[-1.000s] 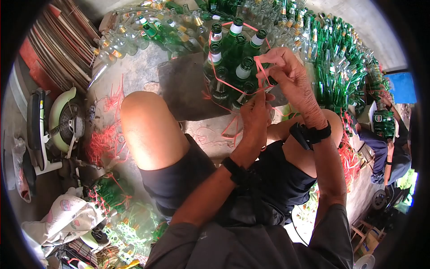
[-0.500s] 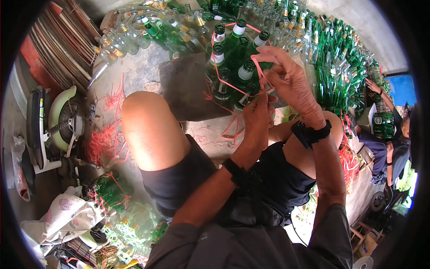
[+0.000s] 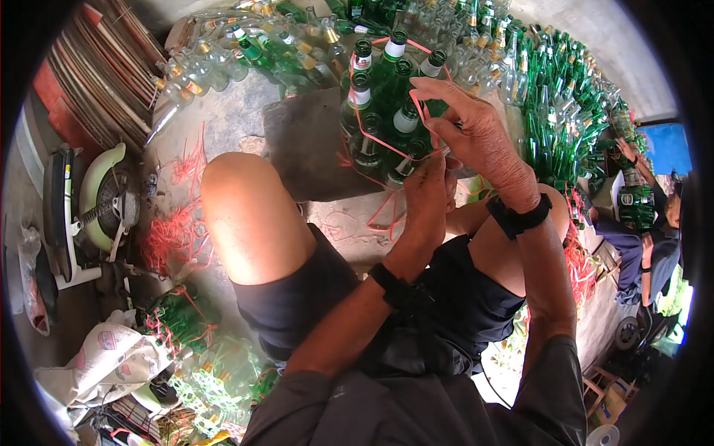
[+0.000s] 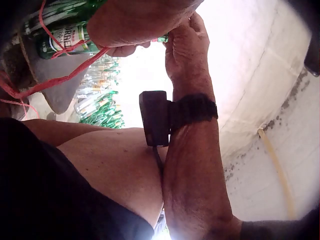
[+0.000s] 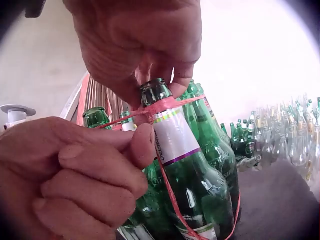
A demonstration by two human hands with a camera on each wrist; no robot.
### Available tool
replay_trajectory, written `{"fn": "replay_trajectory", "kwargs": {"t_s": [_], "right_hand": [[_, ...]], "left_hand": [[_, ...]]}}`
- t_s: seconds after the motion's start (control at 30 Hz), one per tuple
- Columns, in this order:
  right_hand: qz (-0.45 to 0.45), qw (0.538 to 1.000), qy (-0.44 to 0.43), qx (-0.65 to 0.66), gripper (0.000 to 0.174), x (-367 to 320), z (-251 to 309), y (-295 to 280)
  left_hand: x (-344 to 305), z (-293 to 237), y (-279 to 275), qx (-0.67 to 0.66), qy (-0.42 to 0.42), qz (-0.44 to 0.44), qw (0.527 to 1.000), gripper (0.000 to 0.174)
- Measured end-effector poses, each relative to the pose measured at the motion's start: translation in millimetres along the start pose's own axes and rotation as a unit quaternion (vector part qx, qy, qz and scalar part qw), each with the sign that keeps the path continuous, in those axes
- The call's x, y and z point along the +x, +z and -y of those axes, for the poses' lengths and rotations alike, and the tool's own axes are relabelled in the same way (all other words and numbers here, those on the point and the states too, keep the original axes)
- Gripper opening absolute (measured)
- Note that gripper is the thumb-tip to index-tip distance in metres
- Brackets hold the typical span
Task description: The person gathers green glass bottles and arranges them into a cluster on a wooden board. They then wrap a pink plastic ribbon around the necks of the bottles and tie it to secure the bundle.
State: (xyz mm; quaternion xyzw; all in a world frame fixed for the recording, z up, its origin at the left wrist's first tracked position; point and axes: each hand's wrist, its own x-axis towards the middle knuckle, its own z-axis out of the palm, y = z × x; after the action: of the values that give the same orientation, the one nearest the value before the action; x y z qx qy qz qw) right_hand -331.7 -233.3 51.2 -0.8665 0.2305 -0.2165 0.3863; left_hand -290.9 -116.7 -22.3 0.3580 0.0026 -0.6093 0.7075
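A cluster of green glass bottles (image 3: 405, 123) stands upright on a dark slab, ringed round the necks by pink string (image 3: 379, 139). My left hand (image 3: 428, 186) pinches the string between thumb and forefinger at the near side of the cluster. Just above it, my right hand (image 3: 483, 137) holds a raised strand, its forefinger reaching over the bottles and its thumb lower. In the right wrist view, the string crosses the neck of a white-labelled bottle (image 5: 177, 140), with the left thumb (image 5: 142, 142) against it. The right fingertips are partly hidden behind that neck.
Many clear and green bottles (image 3: 547, 126) are massed behind and to the right. Loose pink string (image 3: 175, 238) lies on the floor at left, near a wheel (image 3: 111, 208). The slab (image 3: 301, 149) lies before my knees. Another person (image 3: 654, 245) sits at far right.
My right hand has come slightly down and its forefinger has moved left, bringing the raised strand along. My left hand has barely moved. The other person's arm now reaches up toward the bottles.
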Motion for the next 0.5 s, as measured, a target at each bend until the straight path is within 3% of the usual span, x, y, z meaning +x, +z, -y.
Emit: {"fn": "replay_trajectory", "kwargs": {"t_s": [0.13, 0.2, 0.5], "right_hand": [[0.006, 1.0, -0.006, -0.029, 0.056, 2, -2, 0], [-0.011, 0.993, -0.077, -0.093, 0.055, 4, -3, 0], [0.003, 0.969, -0.14, -0.205, 0.052, 11, 1, -3]], "left_hand": [[1, 0, 0, 0.0, -0.006, -0.001, 1.0, 0.029], [2, 1, -1, 0.006, 0.007, 0.003, 1.0, 0.028], [2, -1, 0, 0.008, 0.0, -0.014, 1.0, 0.025]]}}
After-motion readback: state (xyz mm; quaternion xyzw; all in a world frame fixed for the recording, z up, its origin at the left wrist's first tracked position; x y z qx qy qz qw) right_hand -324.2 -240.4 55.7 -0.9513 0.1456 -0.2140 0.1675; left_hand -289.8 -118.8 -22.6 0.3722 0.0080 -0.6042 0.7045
